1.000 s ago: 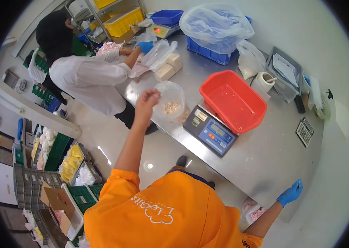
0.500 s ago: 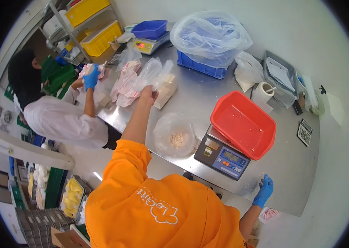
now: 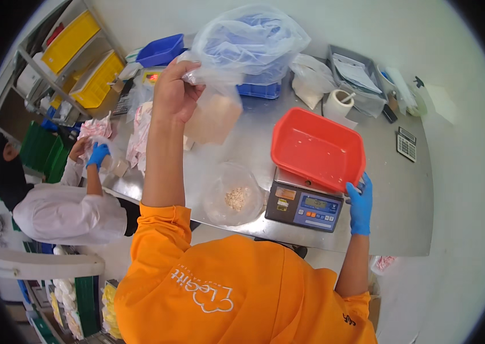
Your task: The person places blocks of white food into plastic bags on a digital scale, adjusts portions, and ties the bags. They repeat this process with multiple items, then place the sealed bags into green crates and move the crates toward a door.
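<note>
My bare left hand (image 3: 184, 86) is raised at upper middle, gripping the gathered top of a clear plastic bag with a pale beige block (image 3: 213, 117) inside. My blue-gloved right hand (image 3: 360, 203) grips the near right corner of a red plastic tray (image 3: 310, 143). That tray rests tilted on a black digital scale (image 3: 281, 213). Left of the scale, another clear bag (image 3: 228, 172) lies on the steel table (image 3: 397, 221) with pale crumbly bits in it.
At left a co-worker (image 3: 64, 212) handles wrapped items. A blue crate with plastic sheeting (image 3: 248, 43), a white bag (image 3: 308, 86), a roll (image 3: 337, 106), a file tray (image 3: 351, 69) and a calculator (image 3: 406, 146) line the back. Shelving (image 3: 53, 83) stands at upper left.
My left hand has lifted the bagged block up from the table. My right hand has moved up onto the tray. The co-worker appears lower and farther left as the view shifts.
</note>
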Demonstrator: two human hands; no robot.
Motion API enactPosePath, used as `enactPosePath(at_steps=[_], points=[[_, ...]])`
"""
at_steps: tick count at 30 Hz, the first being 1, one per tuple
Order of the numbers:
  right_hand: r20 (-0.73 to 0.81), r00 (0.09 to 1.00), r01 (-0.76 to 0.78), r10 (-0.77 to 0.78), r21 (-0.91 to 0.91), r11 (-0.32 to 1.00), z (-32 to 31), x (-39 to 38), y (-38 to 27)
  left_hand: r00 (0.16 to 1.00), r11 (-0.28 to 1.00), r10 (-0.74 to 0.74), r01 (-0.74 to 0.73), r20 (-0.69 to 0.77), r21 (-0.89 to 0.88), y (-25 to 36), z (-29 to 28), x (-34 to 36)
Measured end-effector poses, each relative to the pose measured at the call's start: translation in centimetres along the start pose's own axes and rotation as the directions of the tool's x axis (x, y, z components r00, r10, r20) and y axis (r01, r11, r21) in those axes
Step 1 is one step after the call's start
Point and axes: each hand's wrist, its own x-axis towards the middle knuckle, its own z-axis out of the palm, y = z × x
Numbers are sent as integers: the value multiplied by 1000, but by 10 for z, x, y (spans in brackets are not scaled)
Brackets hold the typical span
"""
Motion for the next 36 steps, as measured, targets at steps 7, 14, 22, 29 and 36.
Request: enactPosePath(at_steps=[7, 14, 22, 29, 36], points=[[-54, 998, 44, -42, 34, 998, 14, 25, 22, 919, 941, -111, 220, 379, -256, -66, 81, -4], [-154, 974, 155, -165, -75, 985, 2, 20, 26, 817, 872, -464, 490, 342, 14, -178, 84, -41], [425, 635, 764, -645, -218, 608, 44, 12, -134, 881, 899, -407, 338, 243, 279, -209, 45, -86], [726, 687, 726, 31, -684, -69, 101, 98, -119, 886, 888, -434, 451, 160, -87, -213, 38, -93], [852, 519, 833, -68, -486, 266, 109, 94, -104, 691, 409, -362, 721, 626, -559, -250, 9, -95]])
